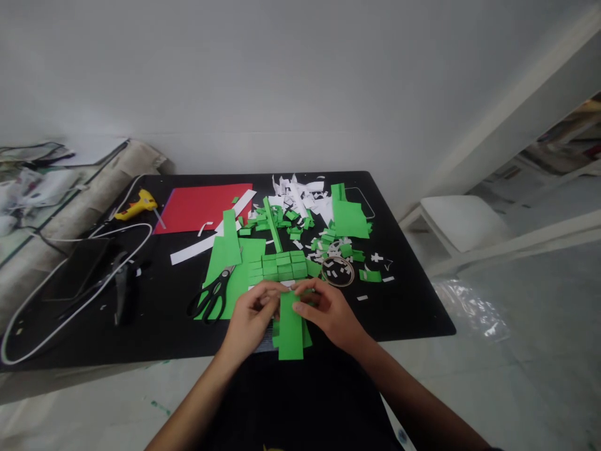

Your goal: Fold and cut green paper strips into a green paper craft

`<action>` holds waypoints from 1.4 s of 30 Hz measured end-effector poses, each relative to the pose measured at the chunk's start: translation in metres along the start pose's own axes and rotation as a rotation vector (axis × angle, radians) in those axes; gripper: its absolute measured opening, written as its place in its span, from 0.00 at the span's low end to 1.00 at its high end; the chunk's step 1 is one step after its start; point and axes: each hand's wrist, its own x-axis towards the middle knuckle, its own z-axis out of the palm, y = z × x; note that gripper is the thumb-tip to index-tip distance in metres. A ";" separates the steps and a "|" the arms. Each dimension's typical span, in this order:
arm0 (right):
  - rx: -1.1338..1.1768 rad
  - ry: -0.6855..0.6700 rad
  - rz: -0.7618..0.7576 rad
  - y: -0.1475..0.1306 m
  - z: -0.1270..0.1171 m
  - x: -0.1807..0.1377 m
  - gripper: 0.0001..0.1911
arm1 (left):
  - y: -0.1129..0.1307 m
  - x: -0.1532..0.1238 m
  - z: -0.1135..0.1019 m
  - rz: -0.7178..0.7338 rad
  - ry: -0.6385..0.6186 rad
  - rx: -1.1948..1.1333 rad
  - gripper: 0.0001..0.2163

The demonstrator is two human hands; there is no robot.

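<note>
A green paper strip (292, 329) hangs toward me over the table's front edge, its upper end between my two hands. My left hand (256, 311) has its fingers bent around the strip's upper left edge. On the other side my right hand (327, 308) pinches the upper right edge, thumb on the strip's face. Just beyond my fingertips sits a block of folded green paper pieces (278, 267) in rows. Black-handled scissors (213, 293) lie on a green sheet (253, 247) left of my hands. More green paper shows partly beneath the strip.
Green and white scraps (300, 194) are heaped at the table's back. A tape ring (337, 271) lies to the right. A red sheet (201, 207), a yellow glue gun (141, 205), a white cable (94, 307) and a stapler-like black tool (121, 291) occupy the left. A white stool (462, 222) stands right.
</note>
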 end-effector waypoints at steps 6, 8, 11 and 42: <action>-0.029 0.069 0.035 0.010 0.000 0.002 0.20 | 0.001 -0.004 0.002 0.021 -0.022 0.066 0.13; -0.030 0.095 0.035 0.009 -0.001 0.003 0.20 | 0.002 -0.007 0.003 0.014 -0.033 0.037 0.15; -0.025 0.159 0.022 0.006 -0.002 0.003 0.20 | 0.002 -0.011 0.004 0.008 -0.070 0.030 0.17; -0.214 0.007 -0.007 -0.006 0.001 -0.005 0.11 | -0.006 -0.013 0.004 0.087 0.207 0.012 0.11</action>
